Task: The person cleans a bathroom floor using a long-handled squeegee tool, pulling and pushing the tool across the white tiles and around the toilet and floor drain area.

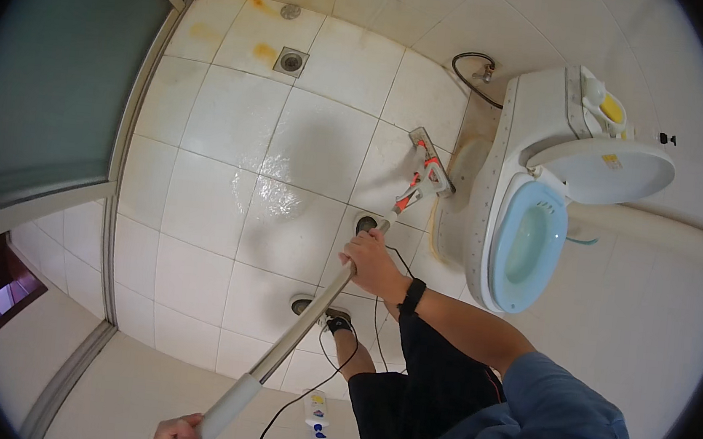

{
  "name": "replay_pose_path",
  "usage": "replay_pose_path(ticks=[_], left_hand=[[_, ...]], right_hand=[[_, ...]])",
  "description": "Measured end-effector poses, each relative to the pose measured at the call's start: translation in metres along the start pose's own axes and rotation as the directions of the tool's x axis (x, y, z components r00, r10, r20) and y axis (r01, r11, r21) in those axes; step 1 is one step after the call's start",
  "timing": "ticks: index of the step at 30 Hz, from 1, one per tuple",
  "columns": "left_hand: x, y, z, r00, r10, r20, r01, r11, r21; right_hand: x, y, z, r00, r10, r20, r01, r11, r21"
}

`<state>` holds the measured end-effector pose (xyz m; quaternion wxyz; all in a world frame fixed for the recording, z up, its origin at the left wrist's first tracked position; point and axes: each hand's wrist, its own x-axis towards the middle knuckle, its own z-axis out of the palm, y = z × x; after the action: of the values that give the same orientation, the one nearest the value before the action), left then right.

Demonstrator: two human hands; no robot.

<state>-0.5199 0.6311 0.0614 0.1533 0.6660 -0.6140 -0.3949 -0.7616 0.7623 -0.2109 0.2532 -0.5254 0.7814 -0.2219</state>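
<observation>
Both of my hands grip a sponge mop with a steel pole (303, 326), slanted across the view. My right hand (378, 268), with a dark band at its wrist, is wrapped around the pole partway down. At the lower left edge of the view, my left hand (178, 436) closes on the upper end by the light grey grip sleeve (232, 405); part of that hand is cut off. The mop's flat head (436, 164), with a grey and orange frame, rests on the white floor tiles (316, 121) beside the toilet's base.
A toilet (488, 188) with raised lid and light blue seat (500, 259) stands on the right. A floor drain (291, 62) lies near rust-coloured stains. A sliding glass door (60, 83) borders the left. A dark cable (288, 410) hangs near my legs, and a white bottle (317, 406) stands near the wall.
</observation>
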Motion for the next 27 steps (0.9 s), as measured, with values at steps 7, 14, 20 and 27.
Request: replay_pose_path(ticks=[7, 14, 20, 27], left_hand=[[-0.007, 0.028, -0.043, 0.862, 0.370, -0.348, -0.390, 0.921, 0.013], [-0.095, 0.004, -0.061, 0.861, -0.458, 0.222, 0.370, 0.862, 0.346], [-0.127, -0.064, 0.040, 0.580, -0.461, 0.672, 0.356, 0.885, 0.300], [-0.087, -0.068, 0.204, 0.510, -0.307, 0.803, 0.476, 0.879, 0.033]], right_hand=[[0.044, -0.051, 0.011, 0.990, -0.141, -0.002, 0.139, 0.976, 0.167], [0.051, -0.047, -0.002, 0.801, -0.391, 0.453, 0.485, 0.868, -0.107], [0.036, 0.026, -0.007, 0.687, -0.425, 0.589, 0.616, 0.771, -0.162], [0.091, 0.127, -0.033, 0.932, -0.230, 0.280, 0.353, 0.752, -0.557]])
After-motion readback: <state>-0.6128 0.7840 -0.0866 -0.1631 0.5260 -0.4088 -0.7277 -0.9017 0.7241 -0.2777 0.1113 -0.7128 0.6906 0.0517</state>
